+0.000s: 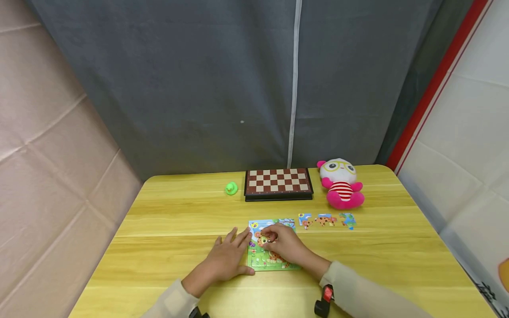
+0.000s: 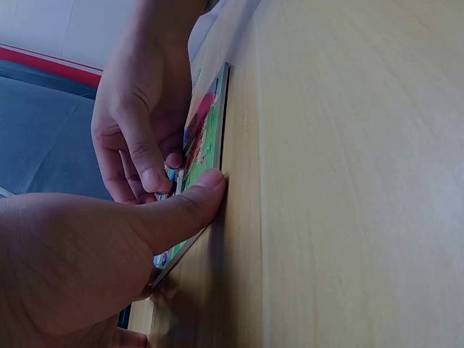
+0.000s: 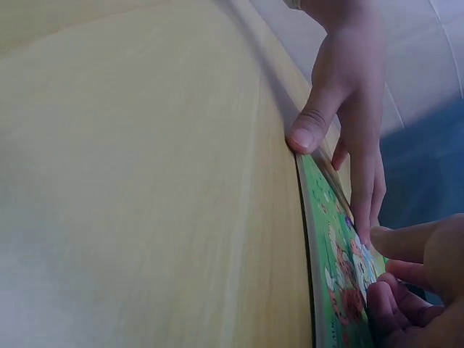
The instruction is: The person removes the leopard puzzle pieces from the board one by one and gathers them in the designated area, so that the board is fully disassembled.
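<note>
A jigsaw puzzle board [image 1: 258,261] with a green border and a spotted cartoon animal lies flat on the table. Along its left side my left hand [image 1: 227,260] is spread, fingertips at the upper left edge and thumb at the near left corner. My right hand [image 1: 287,242] is over the board, pinching a puzzle piece [image 1: 262,240] between thumb and fingers, low over the picture. From the left wrist, the right thumb and fingertips [image 2: 152,180] show close to the board's surface, and the fingers hide part of the piece.
Right of the board lie three loose puzzle pieces [image 1: 326,219] in a row. Behind stand a folded chessboard [image 1: 278,181], a green toy duck [image 1: 231,188] and a pink-and-white plush toy [image 1: 341,185]. A grey curtain [image 1: 214,88] hangs beyond the wooden table [image 1: 171,229].
</note>
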Demonstrator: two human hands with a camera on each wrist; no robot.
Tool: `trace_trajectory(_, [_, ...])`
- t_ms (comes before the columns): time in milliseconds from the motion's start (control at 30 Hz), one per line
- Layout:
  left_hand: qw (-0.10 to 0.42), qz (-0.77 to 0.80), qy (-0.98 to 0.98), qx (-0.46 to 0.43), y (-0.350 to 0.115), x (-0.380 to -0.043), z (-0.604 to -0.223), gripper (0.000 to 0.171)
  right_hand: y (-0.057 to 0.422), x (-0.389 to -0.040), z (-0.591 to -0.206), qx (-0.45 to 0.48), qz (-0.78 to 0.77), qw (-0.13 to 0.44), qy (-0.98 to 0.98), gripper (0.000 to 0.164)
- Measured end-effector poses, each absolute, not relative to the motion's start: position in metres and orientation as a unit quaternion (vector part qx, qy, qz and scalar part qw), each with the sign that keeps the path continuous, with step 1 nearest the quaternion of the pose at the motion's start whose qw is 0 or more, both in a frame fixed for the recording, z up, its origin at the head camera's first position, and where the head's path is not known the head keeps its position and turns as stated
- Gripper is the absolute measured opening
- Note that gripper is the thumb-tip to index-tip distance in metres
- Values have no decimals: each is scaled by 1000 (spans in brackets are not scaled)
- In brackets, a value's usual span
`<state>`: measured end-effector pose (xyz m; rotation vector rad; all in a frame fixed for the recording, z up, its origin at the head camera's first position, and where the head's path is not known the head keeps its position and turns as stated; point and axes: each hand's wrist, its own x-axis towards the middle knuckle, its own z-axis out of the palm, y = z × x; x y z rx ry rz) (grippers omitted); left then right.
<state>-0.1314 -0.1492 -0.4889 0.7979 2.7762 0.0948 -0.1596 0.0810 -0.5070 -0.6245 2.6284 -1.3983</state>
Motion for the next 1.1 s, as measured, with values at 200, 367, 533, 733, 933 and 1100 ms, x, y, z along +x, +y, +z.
trace_trajectory(200, [130, 35, 952, 273, -149, -132, -489, 105, 78, -159, -510, -211, -428, 43, 878, 40])
trace_trajectory(367, [128, 38, 952, 274, -150, -133, -490, 105, 76, -158, -510, -212, -407, 46, 887, 44])
trace_trajectory(533, [120, 42, 954, 271, -151, -132, -494, 105, 75, -157, -507, -214, -390, 47, 894, 43])
trace_trajectory(733, [100, 74, 954, 273, -152, -131, -502, 103, 74, -157, -505, -203, -386, 57, 898, 35])
trace_trajectory(933, [72, 129, 945, 293, -162, -125, -512, 87, 72, -157, -506, -199, -382, 61, 900, 32])
trace_trajectory(1100, [75, 172, 925, 330, -172, -119, -510, 64, 72, -158, -505, -195, -384, 65, 900, 32])
